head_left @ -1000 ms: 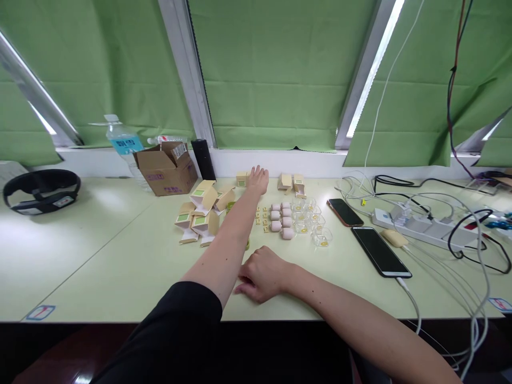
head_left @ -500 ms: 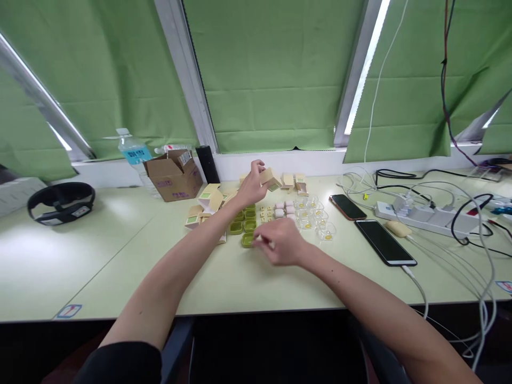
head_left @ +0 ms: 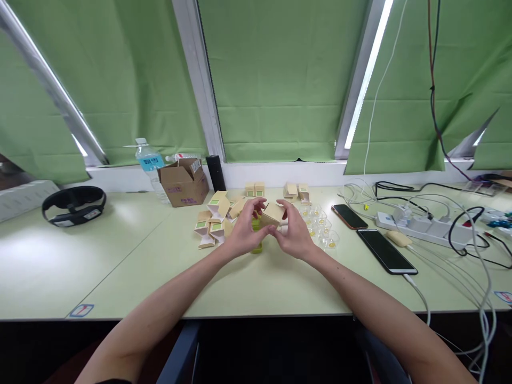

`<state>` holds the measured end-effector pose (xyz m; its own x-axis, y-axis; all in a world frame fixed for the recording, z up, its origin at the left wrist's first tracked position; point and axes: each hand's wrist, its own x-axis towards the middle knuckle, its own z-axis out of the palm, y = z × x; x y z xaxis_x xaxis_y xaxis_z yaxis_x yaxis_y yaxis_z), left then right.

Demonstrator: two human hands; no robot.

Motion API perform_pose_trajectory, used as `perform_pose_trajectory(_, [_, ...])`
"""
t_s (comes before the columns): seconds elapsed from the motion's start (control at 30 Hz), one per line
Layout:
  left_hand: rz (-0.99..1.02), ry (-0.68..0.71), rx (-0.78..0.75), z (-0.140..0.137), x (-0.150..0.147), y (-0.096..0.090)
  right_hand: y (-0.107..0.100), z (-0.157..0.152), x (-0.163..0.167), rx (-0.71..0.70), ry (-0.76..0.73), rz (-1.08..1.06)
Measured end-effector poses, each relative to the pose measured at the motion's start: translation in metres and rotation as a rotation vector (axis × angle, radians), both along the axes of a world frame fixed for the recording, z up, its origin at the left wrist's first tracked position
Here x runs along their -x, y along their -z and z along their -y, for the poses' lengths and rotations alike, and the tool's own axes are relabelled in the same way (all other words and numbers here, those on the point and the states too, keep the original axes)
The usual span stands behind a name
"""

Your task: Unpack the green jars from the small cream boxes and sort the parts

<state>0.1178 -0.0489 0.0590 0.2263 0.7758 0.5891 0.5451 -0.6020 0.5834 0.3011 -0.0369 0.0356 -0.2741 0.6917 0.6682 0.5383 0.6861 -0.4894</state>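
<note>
A small beige cardboard box [head_left: 272, 213] is held up between both of my hands over the middle of the desk. My left hand [head_left: 248, 228] grips its left side with curled fingers and thumb. On the opposite side, my right hand [head_left: 295, 234] has its thumb and fingers closed against the box. Below them, a green tray [head_left: 256, 248] shows only in part; my hands hide most of the rest. Clear plastic cups [head_left: 328, 241] with yellow bits in them stand right of my right hand. Several opened small boxes [head_left: 219, 205] lie in a pile left of my left hand.
Two small boxes [head_left: 255, 189] stand at the back, with more boxes [head_left: 297, 192] beside them. Left are a brown carton [head_left: 184, 184], a water bottle [head_left: 151, 165] and a black headset [head_left: 74, 207]. Right are two phones [head_left: 387, 250], a power strip [head_left: 424, 226] and tangled cables.
My right hand has moved up from the front green tray and now grips the small box together with my left hand. My left hand has brought the box lower and nearer.
</note>
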Motion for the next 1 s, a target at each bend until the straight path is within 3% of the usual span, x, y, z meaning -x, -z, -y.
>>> perform_pose_trajectory(0.2, [0.037, 0.121, 0.019, -0.002, 0.02, 0.014, -0.006, -0.002, -0.003, 0.31, -0.273, -0.239])
perform_pose_trajectory(0.37, [0.117, 0.13, -0.012, 0.001, 0.016, 0.034, -0.003, -0.004, -0.008, 0.389, -0.402, -0.287])
perform_pose_trajectory(0.6, [-0.021, -0.006, -0.208, 0.002, 0.018, 0.04, 0.003, -0.007, -0.026, 0.451, -0.579, -0.403])
perform_pose_trajectory(0.73, [-0.094, 0.011, -0.253, 0.007, 0.018, 0.037, -0.006, 0.005, -0.028, 0.374, -0.502, -0.166])
perform_pose_trajectory(0.83, [-0.152, 0.053, -0.197, 0.012, 0.016, 0.036, -0.019, 0.008, -0.035, 0.342, -0.42, 0.018])
perform_pose_trajectory(1.0, [-0.375, 0.09, -0.107, 0.018, 0.012, 0.032, -0.033, 0.006, -0.047, 0.508, -0.308, 0.323])
